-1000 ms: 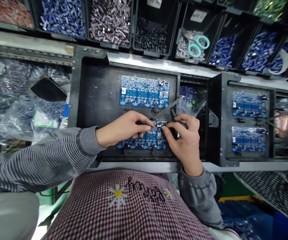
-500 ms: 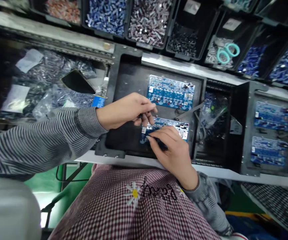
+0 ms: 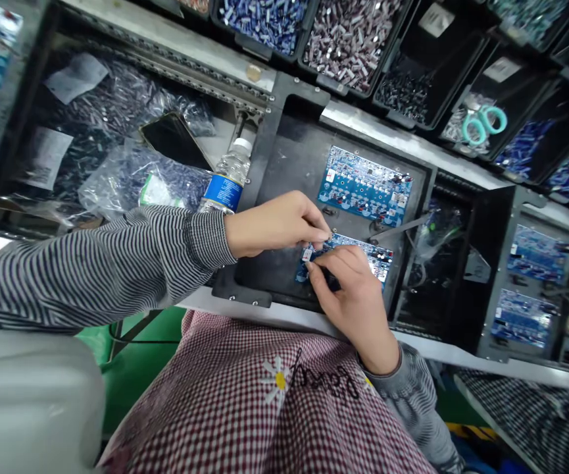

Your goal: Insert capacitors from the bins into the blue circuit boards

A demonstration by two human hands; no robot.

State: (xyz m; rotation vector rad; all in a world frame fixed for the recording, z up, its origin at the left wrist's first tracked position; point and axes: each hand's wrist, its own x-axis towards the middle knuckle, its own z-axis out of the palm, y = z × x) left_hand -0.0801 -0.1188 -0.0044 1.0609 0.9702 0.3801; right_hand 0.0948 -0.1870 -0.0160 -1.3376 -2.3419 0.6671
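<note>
Two blue circuit boards lie in a black tray. The upper board is uncovered, while the lower board is partly hidden by my hands. My left hand is over the lower board's upper left corner, thumb and fingers pinched together; what they hold, if anything, is too small to make out. My right hand rests over the lower board's middle, thumb and index finger brought together near its left end. Anything between those fingertips cannot be made out.
Black bins of small parts, including blue ones, line the back; one holds turquoise scissors. At the left are a water bottle, a phone and plastic bags. Another tray with boards is at the right.
The view has shifted, so the tray and boards appear further right. My left hand's fingers have drawn together at the lower board. My right hand has stayed over that board.
</note>
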